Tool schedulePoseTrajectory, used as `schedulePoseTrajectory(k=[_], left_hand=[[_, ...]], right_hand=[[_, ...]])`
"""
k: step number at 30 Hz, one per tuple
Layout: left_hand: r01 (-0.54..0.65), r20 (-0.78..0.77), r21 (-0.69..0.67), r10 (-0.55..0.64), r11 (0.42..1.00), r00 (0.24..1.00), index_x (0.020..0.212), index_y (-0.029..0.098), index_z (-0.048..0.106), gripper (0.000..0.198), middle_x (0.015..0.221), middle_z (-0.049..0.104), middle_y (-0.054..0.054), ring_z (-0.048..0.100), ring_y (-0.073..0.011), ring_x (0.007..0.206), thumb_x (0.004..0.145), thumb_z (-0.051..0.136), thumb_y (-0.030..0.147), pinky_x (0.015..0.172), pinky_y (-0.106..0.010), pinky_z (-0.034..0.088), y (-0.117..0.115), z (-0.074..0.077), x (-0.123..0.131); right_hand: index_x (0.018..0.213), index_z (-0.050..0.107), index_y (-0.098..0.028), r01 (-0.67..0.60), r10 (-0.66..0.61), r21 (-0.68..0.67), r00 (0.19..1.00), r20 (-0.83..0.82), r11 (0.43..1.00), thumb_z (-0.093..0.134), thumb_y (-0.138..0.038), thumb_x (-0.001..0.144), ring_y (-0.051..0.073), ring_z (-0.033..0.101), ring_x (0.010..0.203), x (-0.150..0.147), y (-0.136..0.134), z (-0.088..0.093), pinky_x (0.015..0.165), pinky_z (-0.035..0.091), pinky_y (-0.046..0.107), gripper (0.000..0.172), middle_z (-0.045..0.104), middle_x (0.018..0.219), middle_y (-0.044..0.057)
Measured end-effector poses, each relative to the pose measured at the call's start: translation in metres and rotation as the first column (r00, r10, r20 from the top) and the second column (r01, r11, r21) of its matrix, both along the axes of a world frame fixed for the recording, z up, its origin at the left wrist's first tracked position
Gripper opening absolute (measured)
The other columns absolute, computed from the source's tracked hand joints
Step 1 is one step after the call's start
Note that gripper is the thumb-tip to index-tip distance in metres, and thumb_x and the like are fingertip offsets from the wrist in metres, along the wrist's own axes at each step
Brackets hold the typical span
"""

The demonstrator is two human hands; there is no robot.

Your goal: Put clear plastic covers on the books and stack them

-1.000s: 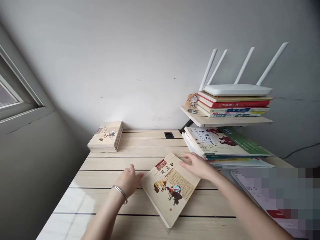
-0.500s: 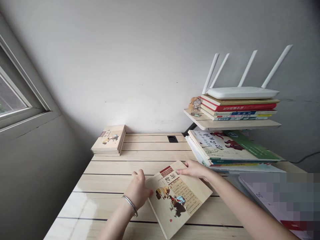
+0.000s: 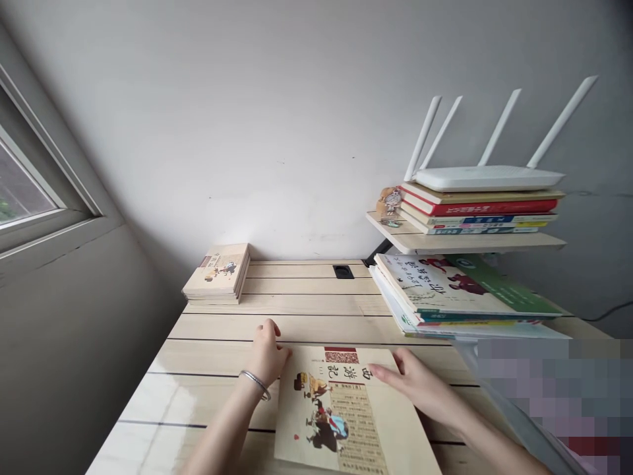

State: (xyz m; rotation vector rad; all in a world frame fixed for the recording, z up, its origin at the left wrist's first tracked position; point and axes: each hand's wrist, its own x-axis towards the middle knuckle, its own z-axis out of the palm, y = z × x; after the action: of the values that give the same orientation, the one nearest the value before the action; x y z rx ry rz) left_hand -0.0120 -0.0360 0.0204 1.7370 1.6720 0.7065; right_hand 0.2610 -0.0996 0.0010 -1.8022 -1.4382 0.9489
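A cream paperback book with Chinese characters and cartoon figures on its cover lies turned sideways to me over the near part of the desk; its lower edge runs out of view. My right hand is closed on its upper right corner, thumb across the cover, the other fingers partly hidden at the edge. At the upper left corner is my left hand, wearing a silver bangle. Its fingers are curled and its thumb touches the book's edge. Farther back at the left, a stack of matching books sits on the desk.
The slatted wooden desk meets a grey wall. A raised shelf at the right carries stacked books and a white router. Larger books lie below it. A black socket is set into the desk; a window is at left.
The book has been turned from a slant until its top edge is nearly level, and drawn closer to me. Both hands moved with it; the right hand came nearer.
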Motion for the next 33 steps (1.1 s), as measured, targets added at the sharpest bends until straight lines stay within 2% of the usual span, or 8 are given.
schedulePoseTrajectory(k=[3,6,11,14,18,23,30,33], left_hand=[[0.001,0.054,0.026,-0.003,1.000,0.999,0.078,0.021,0.036,0.025,0.082,0.049,-0.001,0.056,-0.0129,0.068,0.068,0.054,0.007,0.065,-0.027,0.044,0.006,-0.008,0.000],[-0.029,0.046,0.047,0.027,0.998,0.999,0.080,0.020,0.039,0.022,0.082,0.049,-0.001,0.054,-0.0133,0.069,0.068,0.056,0.010,0.067,-0.028,0.044,0.010,-0.014,-0.002],[-0.082,0.089,0.078,0.075,0.994,0.993,0.078,0.019,0.042,0.026,0.081,0.051,-0.002,0.054,-0.0147,0.074,0.063,0.063,0.016,0.068,-0.029,0.045,0.016,-0.021,-0.005],[-0.140,0.235,0.057,0.123,0.989,0.964,0.074,0.020,0.041,0.028,0.074,0.051,0.001,0.055,-0.0136,0.070,0.060,0.065,0.016,0.067,-0.028,0.046,0.021,-0.026,-0.004],[-0.194,0.482,-0.033,0.186,0.980,0.856,0.073,0.020,0.040,0.029,0.072,0.052,0.003,0.060,-0.0122,0.067,0.059,0.064,0.014,0.063,-0.025,0.047,0.026,-0.029,-0.002],[-0.112,0.469,0.007,0.096,0.994,0.878,0.069,0.018,0.045,0.018,0.073,0.061,-0.001,0.061,-0.0136,0.066,0.061,0.060,0.013,0.065,-0.027,0.046,0.029,-0.032,0.003],[-0.113,0.442,0.126,0.046,0.986,0.896,0.065,0.021,0.038,0.017,0.068,0.066,0.000,0.065,-0.0161,0.074,0.064,0.053,0.011,0.068,-0.027,0.047,0.040,-0.035,0.002],[-0.050,0.328,0.128,0.006,0.991,0.945,0.063,0.021,0.043,0.013,0.072,0.067,0.000,0.064,-0.0151,0.072,0.064,0.052,0.011,0.068,-0.027,0.047,0.040,-0.032,-0.001]], right_hand=[[0.062,0.039,-0.024,0.043,-0.051,0.041,0.975,0.217,0.998,0.056,-0.059,0.067,0.018,0.055,0.057,-0.002,-0.008,-0.006,0.051,0.040,0.027,0.040,0.056,0.057,-0.001],[0.068,0.043,-0.024,0.033,-0.056,0.066,0.919,0.391,0.997,0.052,-0.060,0.070,0.019,0.055,0.059,0.000,0.000,-0.007,0.053,0.039,0.028,0.037,0.058,0.062,0.001],[0.097,0.053,-0.016,0.126,-0.144,0.092,0.963,0.227,0.988,0.063,-0.050,0.063,0.023,0.061,0.089,0.006,0.033,-0.010,0.077,0.046,0.032,0.049,0.061,0.104,0.014],[0.101,0.056,-0.013,0.137,-0.137,-0.002,0.988,0.067,0.991,0.069,-0.044,0.059,0.023,0.062,0.088,0.006,0.050,-0.008,0.079,0.046,0.032,0.053,0.065,0.095,0.012],[0.079,0.061,-0.015,0.051,-0.052,-0.027,0.998,-0.046,0.998,0.066,-0.044,0.062,0.022,0.062,0.081,0.006,0.062,-0.001,0.073,0.045,0.029,0.034,0.066,0.077,0.005],[0.061,0.056,-0.017,0.006,-0.008,0.098,1.000,0.015,0.995,0.055,-0.047,0.068,0.016,0.053,0.060,0.007,0.068,-0.003,0.060,0.039,0.027,0.031,0.055,0.055,-0.002],[0.066,0.053,-0.020,0.082,-0.114,0.214,0.983,0.146,0.973,0.050,-0.046,0.071,0.019,0.054,0.063,0.010,0.070,-0.023,0.064,0.041,0.030,0.026,0.059,0.065,0.003],[0.070,0.048,-0.022,0.075,-0.179,0.375,0.951,0.252,0.924,0.055,-0.048,0.069,0.021,0.055,0.074,0.012,0.059,-0.012,0.070,0.043,0.033,0.028,0.057,0.076,0.005]])
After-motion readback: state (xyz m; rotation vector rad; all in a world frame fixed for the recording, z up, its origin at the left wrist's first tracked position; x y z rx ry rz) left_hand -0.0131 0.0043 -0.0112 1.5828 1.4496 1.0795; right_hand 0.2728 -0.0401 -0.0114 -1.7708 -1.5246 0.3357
